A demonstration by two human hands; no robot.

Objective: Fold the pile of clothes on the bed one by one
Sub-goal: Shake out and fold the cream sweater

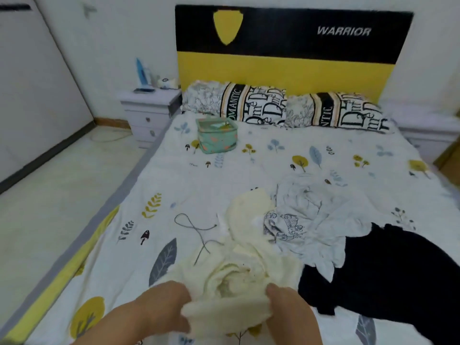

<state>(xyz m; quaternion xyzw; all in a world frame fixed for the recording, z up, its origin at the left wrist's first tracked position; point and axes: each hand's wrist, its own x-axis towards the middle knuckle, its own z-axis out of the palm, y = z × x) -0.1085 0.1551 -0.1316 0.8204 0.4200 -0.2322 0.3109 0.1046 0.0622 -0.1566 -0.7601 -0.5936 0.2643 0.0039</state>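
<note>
A cream fleece hoodie (245,255) lies crumpled near the bed's front edge, its grey drawstring (196,229) trailing off to the left. My left hand (161,310) and my right hand (288,307) each grip its near hem, bunching the fabric between them. Right of it lies a white printed T-shirt (306,220), rumpled. A black garment (388,272) spreads over the bed's front right. All lie on the leaf-patterned bedsheet (224,175).
A teal fabric storage box (216,135) stands on the bed near two lettered pillows (281,108) and the yellow-black headboard (286,68). A white nightstand (149,113) stands at the left. Bare floor (57,185) runs along the bed's left side.
</note>
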